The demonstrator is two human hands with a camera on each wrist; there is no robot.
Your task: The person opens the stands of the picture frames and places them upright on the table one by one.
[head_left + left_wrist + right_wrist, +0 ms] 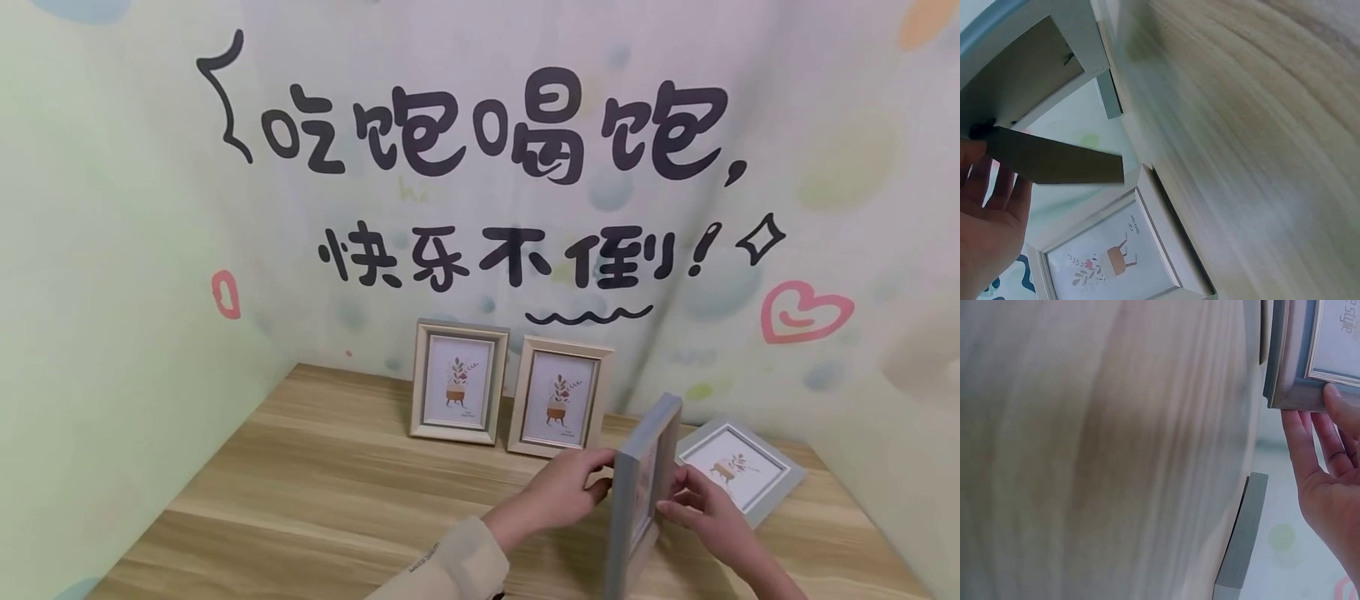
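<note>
A grey-blue photo frame (628, 500) stands edge-on between my two hands. On its back side, my left hand (558, 492) has its fingers at the fold-out stand leg (1063, 159), which juts out from the backing in the left wrist view; thumb and fingers pinch it near the hinge. My right hand (708, 512) grips the frame's side edge, its thumb (1340, 407) on the front border and its fingers behind. A grey frame (780, 471) lies face up beyond the right hand. Both visible pictures show a plant in a pot on legs.
Two light gold photo frames, a left one (420, 383) and a right one (517, 392), stand upright at the back of the wooden table (300, 467). Behind them rises a printed wall cloth (450, 200) with dark lettering. Pale cloth walls flank the table on both sides.
</note>
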